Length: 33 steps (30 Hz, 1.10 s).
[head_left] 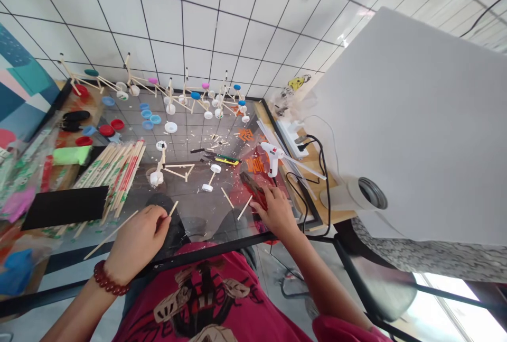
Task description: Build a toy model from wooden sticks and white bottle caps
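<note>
My left hand (141, 237), with a beaded bracelet at its wrist, is closed on a short wooden stick (173, 208) at the near edge of the glass table. A longer stick (111, 235) lies beside it on the left. My right hand (276, 212) rests over dark-handled pliers (252, 185) on the right, its fingers bent around the near end. Short sticks (244, 208) lie between my hands. Farther in are a pair of white caps joined by a stick (212, 178) and a stick frame with white caps (174, 166).
A white glue gun (273, 157) stands by a power strip (293, 138) at the right. Yellow cutter (226, 159) lies mid-table. Stick-and-cap models (194, 95) line the back. Bundled chopsticks (119, 173), a black sheet (65, 207) and coloured caps (106, 130) are left.
</note>
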Each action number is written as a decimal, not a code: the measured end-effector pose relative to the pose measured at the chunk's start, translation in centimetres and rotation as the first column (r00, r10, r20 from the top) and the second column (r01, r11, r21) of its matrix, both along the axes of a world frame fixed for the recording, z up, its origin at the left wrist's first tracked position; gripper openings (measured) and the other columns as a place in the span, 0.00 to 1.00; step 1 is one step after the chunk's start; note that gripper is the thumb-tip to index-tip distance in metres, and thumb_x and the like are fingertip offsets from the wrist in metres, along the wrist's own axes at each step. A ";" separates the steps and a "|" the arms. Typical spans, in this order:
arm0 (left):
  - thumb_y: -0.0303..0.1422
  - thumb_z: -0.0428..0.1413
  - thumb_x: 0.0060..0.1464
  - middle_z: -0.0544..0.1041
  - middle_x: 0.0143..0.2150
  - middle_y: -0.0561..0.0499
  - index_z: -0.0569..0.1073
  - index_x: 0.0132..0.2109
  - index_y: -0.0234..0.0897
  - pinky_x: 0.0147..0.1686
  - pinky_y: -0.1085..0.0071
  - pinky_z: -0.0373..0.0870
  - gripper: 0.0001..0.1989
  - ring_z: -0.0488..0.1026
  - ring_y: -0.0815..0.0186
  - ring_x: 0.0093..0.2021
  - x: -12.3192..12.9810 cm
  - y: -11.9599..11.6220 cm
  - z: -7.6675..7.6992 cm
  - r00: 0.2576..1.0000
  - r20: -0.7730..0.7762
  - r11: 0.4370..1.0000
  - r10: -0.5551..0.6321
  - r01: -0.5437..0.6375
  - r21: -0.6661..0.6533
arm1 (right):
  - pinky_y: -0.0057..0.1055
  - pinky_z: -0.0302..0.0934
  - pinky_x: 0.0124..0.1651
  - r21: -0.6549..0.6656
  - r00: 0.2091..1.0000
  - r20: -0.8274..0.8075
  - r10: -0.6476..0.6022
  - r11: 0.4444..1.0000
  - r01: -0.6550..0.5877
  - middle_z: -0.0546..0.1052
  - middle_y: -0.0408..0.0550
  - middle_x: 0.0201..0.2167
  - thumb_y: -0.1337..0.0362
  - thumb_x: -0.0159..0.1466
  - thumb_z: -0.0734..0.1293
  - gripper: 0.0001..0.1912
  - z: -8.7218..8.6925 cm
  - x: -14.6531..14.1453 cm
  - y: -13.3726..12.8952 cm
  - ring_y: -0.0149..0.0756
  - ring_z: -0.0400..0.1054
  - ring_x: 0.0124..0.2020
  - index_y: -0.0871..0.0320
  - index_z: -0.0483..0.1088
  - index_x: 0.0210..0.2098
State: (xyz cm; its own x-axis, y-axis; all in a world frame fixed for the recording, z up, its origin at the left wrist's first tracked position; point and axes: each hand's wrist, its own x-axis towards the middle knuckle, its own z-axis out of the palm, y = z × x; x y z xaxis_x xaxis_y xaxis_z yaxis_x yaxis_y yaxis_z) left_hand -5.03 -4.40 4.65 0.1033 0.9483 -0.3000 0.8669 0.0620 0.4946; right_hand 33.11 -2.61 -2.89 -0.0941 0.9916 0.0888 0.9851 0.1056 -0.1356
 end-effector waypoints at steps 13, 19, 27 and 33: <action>0.37 0.79 0.39 0.83 0.32 0.49 0.82 0.46 0.33 0.33 0.70 0.77 0.28 0.81 0.62 0.32 3.6 3.1 -0.6 0.283 0.750 0.777 0.597 0.030 -0.629 | 0.44 0.66 0.55 -0.045 0.871 0.178 0.459 0.888 -0.458 0.77 0.61 0.61 0.73 0.71 0.64 0.18 2.9 -4.0 -1.0 0.51 0.69 0.58 0.56 0.79 0.55; 0.38 0.79 0.40 0.81 0.31 0.50 0.80 0.34 0.33 0.31 0.72 0.80 0.20 0.83 0.63 0.31 3.9 3.4 -1.9 0.231 0.803 0.798 0.550 0.137 -0.586 | 0.39 0.68 0.49 0.044 0.813 -0.241 0.529 0.843 -0.536 0.80 0.57 0.45 0.71 0.71 0.63 0.09 6.1 -5.5 -0.1 0.43 0.72 0.44 0.57 0.76 0.42; 0.40 0.79 0.43 0.82 0.30 0.50 0.80 0.35 0.34 0.31 0.73 0.82 0.21 0.83 0.65 0.31 2.5 3.3 -2.8 0.100 0.846 0.843 0.524 0.081 -0.532 | 0.28 0.62 0.29 -0.175 0.114 -0.983 -0.144 0.925 -0.337 0.69 0.37 0.21 0.44 0.62 0.75 0.21 6.4 -16.6 2.2 0.29 0.63 0.23 0.54 0.70 0.32; 0.42 0.79 0.41 0.84 0.30 0.48 0.79 0.36 0.33 0.32 0.73 0.81 0.23 0.83 0.63 0.31 1.8 3.1 -3.3 0.128 0.834 0.841 0.537 -0.002 -0.541 | 0.28 0.64 0.28 -0.217 0.056 -0.976 -0.210 0.939 -0.266 0.72 0.39 0.21 0.44 0.56 0.78 0.22 4.4 -18.7 3.0 0.30 0.65 0.23 0.54 0.73 0.29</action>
State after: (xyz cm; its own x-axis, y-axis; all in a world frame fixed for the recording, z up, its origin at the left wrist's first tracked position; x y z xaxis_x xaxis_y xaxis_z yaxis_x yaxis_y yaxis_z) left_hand -3.24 -1.31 1.39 0.3090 0.8328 -0.4594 -0.3793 0.5508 0.7435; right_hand 14.42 0.42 1.53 -0.1840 0.9751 -0.1236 -0.1038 -0.1443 -0.9841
